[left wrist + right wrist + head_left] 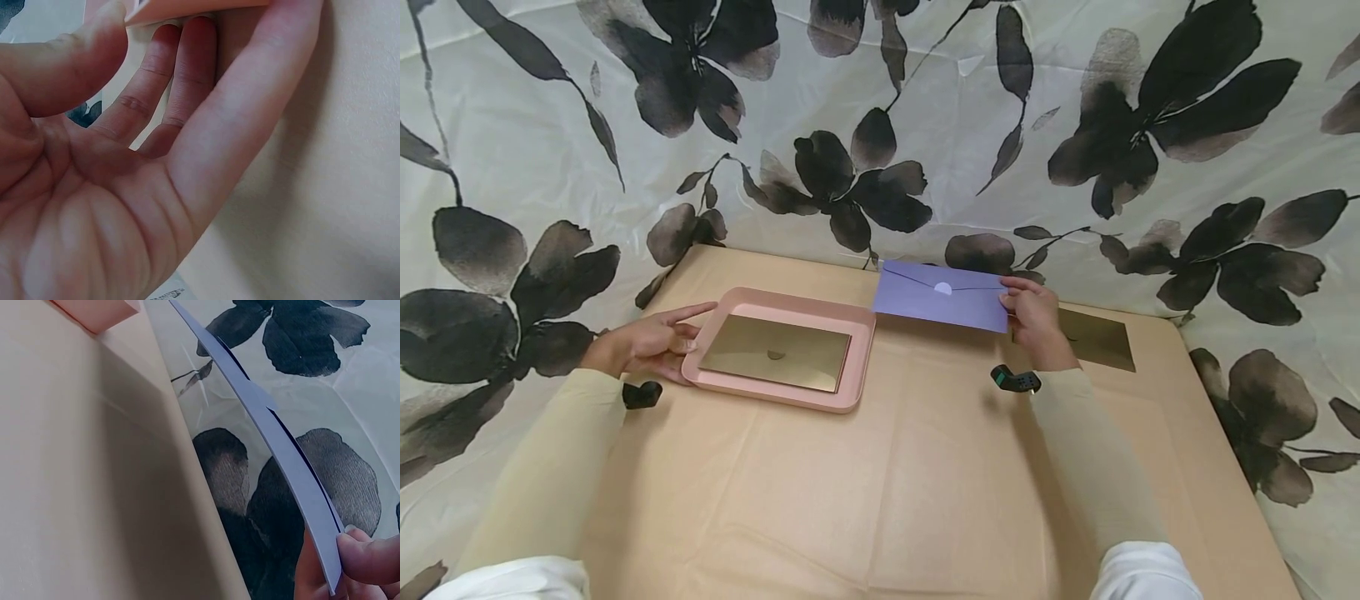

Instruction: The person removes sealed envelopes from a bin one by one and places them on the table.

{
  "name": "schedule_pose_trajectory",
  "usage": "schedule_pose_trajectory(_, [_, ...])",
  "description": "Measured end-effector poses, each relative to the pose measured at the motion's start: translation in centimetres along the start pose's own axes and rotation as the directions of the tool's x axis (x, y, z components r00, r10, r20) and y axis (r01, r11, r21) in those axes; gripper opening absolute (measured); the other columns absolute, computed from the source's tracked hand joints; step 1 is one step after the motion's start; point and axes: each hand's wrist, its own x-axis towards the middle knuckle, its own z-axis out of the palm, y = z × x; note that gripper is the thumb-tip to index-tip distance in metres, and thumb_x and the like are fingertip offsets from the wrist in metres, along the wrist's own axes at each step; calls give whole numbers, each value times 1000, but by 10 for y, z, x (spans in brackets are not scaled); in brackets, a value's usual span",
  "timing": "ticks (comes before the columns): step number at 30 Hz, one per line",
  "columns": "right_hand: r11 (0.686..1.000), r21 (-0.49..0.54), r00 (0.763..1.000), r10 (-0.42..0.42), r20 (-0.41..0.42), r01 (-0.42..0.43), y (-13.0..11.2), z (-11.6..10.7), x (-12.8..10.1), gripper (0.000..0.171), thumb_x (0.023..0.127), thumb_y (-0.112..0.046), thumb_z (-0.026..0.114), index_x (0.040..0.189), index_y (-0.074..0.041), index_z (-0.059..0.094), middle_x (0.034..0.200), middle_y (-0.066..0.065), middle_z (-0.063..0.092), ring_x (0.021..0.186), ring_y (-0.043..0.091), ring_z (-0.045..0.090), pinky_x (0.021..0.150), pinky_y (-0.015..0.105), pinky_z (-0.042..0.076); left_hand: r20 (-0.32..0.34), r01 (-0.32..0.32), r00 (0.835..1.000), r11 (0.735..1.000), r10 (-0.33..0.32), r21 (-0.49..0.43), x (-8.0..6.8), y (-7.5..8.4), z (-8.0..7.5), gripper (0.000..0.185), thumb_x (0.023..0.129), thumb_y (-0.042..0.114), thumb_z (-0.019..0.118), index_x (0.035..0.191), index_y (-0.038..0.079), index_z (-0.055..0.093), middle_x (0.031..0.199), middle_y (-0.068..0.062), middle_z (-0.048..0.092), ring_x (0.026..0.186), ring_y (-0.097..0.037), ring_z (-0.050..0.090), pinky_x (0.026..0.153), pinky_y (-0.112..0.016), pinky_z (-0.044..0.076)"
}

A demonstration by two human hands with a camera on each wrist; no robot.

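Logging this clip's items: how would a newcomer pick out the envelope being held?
Start at the pink tray on the tan table. Just right of it, the right hand pinches a lilac envelope off the surface. Both other envelopes are gold and lie flat.

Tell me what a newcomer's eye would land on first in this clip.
Most likely the purple envelope, held above the far edge of the table by the right hand, which pinches its right end. Next, the pink tray left of centre, with a gold envelope lying flat in it and the left hand touching its left edge. A second gold envelope lies on the table behind the right hand.
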Motion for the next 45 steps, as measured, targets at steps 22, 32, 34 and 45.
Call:
schedule_pose_trajectory(22, [999,-30,998,41,-37,-42,-1,-17,14,36,98,3,63,130,-11,70,96,-5,61,69,6,61,60,20,51,-30,-1,1000,1000,1,12,2,-2,2,90,102,-4,52,168,35,6,167,-29,20,116,-33,68,92,-66,58])
schedule_pose_trajectory(32, [995,-78,998,51,-47,-55,2,-21,22,36,99,0,62,131,-14,70,100,-6,61,75,7,59,64,22,50,-33,-2,999,1000,3,19,2,-3,2,88,102,-4,50,168,35,6,167,-29,19,116,-32,68,92,-66,58])
schedule_pose_trajectory(34, [995,-81,997,59,-52,-63,3,-21,22,36,99,0,62,131,-14,70,100,-6,61,77,8,59,66,22,50,-34,-1,999,1000,1,21,1,-3,2,88,103,-3,50,168,36,6,167,-29,18,117,-32,67,92,-66,58])
schedule_pose_trajectory(45, [995,-63,996,72,-44,-75,9,-22,27,34,99,2,61,129,-14,69,100,-7,60,75,7,58,62,21,50,-33,-8,999,999,10,42,-2,-1,2,87,102,-3,50,168,34,5,167,-31,18,118,-32,67,92,-65,58])
